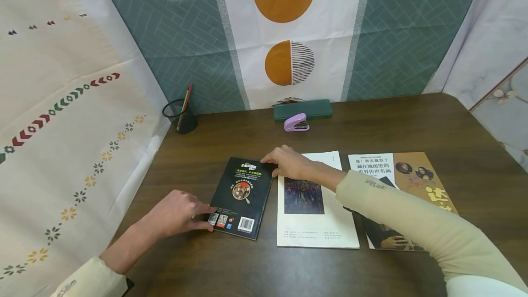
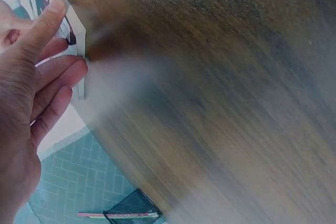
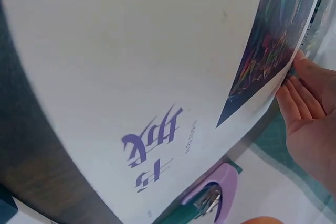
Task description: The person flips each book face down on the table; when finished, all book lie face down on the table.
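Note:
A black book (image 1: 241, 196) lies back cover up on the brown table (image 1: 371, 123), left of a white book (image 1: 313, 205). My left hand (image 1: 205, 217) rests at the black book's near left corner, with straight fingers on the cover and edge. In the left wrist view the index finger of that hand (image 2: 63, 40) lies on the book corner (image 2: 73, 30). My right hand (image 1: 275, 162) touches the black book's far right corner, and its forearm crosses the white book. The right wrist view shows the right hand's (image 3: 302, 98) fingers straight along the edge of the white book (image 3: 131, 77).
A third book (image 1: 412, 178) with a brown and white cover lies right of the white one. A purple stapler (image 1: 296, 123) and a green case (image 1: 303, 109) sit at the back. A black mesh pen holder (image 1: 180, 116) stands at the back left. Patterned cloth walls surround the table.

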`<state>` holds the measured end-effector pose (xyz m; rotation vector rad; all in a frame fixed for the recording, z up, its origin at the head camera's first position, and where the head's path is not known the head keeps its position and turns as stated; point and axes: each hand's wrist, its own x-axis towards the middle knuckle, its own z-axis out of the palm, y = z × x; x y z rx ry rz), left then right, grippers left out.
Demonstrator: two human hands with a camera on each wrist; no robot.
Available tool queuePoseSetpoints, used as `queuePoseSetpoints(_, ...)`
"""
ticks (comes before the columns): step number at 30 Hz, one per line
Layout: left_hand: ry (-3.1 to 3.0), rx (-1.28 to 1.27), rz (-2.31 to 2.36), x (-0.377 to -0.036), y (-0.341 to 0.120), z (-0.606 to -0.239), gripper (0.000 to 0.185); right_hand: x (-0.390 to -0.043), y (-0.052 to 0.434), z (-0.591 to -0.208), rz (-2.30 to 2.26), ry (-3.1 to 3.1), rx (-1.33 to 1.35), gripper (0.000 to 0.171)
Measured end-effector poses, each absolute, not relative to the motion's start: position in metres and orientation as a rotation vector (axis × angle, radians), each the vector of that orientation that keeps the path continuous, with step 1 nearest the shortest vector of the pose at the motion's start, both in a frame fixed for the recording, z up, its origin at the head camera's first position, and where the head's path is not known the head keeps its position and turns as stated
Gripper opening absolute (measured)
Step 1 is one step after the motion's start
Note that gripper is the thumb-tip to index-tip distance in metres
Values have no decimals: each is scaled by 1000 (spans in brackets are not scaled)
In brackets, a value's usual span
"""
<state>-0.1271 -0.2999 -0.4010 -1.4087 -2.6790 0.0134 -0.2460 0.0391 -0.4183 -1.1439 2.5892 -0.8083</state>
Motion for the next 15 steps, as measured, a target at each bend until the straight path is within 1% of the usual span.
queuePoseSetpoints(8, -2597, -1481, 59, -123, -294, -402, 41, -247, 40, -418, -818, 2560, -1133, 50)
queuePoseSetpoints(15, -2557, -1495, 44, -120, -292, -404, 43, -247, 40, -415, -850, 2513, -1126, 51)
